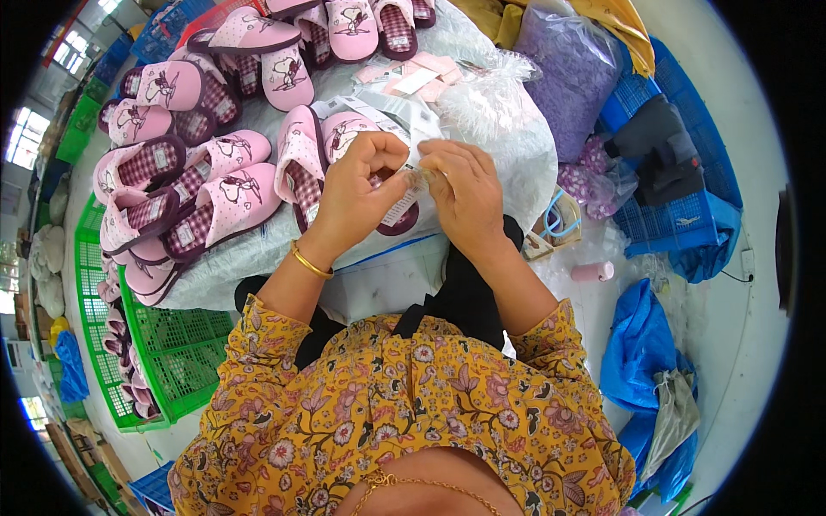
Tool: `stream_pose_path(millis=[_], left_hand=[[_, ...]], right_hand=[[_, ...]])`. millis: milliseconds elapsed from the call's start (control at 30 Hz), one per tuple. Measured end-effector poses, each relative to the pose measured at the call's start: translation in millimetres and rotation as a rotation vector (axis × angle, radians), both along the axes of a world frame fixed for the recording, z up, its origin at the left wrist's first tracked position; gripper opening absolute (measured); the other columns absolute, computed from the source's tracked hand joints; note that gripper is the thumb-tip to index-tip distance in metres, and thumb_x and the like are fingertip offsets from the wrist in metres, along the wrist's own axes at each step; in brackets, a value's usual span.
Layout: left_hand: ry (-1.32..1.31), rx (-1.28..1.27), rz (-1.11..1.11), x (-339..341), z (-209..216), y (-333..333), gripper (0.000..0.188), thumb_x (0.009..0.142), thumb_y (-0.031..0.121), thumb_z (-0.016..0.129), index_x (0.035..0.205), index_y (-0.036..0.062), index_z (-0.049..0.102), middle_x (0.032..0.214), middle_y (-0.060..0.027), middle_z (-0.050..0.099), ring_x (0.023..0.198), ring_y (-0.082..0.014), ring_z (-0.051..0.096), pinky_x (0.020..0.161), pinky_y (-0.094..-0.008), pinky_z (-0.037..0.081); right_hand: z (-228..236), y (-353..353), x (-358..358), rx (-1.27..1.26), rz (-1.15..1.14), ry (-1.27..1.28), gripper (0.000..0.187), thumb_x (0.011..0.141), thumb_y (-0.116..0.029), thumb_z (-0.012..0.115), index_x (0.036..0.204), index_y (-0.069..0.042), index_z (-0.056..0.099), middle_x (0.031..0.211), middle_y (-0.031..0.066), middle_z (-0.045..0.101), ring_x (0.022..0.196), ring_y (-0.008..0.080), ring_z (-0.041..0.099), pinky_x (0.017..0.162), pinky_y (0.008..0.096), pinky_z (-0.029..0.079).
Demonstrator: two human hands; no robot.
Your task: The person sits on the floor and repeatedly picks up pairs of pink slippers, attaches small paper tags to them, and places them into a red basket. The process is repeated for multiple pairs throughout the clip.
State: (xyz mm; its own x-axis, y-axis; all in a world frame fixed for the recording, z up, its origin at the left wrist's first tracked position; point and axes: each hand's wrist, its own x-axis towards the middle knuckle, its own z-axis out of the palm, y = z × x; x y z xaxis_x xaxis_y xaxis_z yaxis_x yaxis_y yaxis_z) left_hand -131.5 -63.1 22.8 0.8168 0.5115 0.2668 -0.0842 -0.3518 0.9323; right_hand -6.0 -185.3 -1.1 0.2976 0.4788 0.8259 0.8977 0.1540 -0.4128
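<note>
A white paper tag (pixel 403 205) is pinched between the fingertips of the left hand (pixel 357 185) and the right hand (pixel 465 191), both closed on it. The tag is held just above a pink slipper (pixel 303 163) on the plastic-covered table (pixel 516 163). More slippers (pixel 206 193) are laid out to the left.

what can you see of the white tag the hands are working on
The white tag is a thin paper-like strip with small dark print too small to read. It hangs slightly tilted between the two hands, its upper end pinched by the fingertips of the left hand and the right hand. Its lower end lies over a pink slipper with a dark checked lining. Most of its top is hidden by the fingers.
</note>
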Motion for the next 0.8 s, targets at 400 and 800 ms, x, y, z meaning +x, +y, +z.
stream_pose_path(millis=[400, 800], left_hand=[[-0.042, 0.048, 0.034, -5.0, -10.6, -23.7, 0.018, 0.089, 0.012, 0.070, 0.102, 0.0022, 0.063, 0.087, 0.0010, 0.062, 0.076, -0.0055, 0.054, 0.068, -0.0220, 0.046], [-0.018, -0.104, 0.127, -6.1, -26.3, -22.4, 0.013, 0.092, 0.013, 0.068, 0.095, 0.0008, 0.066, 0.079, 0.0032, 0.062, 0.072, -0.0038, 0.051, 0.064, -0.0209, 0.044]], right_hand=[[-3.5, -24.2, -25.5, 0.005, -0.008, 0.290, 0.014, 0.088, 0.001, 0.064, 0.102, -0.003, 0.062, 0.091, 0.0124, 0.064, 0.079, 0.0269, 0.062, 0.067, 0.0338, 0.051], [8.5, -33.7, -24.5, -0.224, 0.132, 1.003, 0.024, 0.086, -0.005, 0.068, 0.110, 0.000, 0.065, 0.085, 0.0015, 0.065, 0.076, 0.0073, 0.058, 0.069, 0.0229, 0.048]])
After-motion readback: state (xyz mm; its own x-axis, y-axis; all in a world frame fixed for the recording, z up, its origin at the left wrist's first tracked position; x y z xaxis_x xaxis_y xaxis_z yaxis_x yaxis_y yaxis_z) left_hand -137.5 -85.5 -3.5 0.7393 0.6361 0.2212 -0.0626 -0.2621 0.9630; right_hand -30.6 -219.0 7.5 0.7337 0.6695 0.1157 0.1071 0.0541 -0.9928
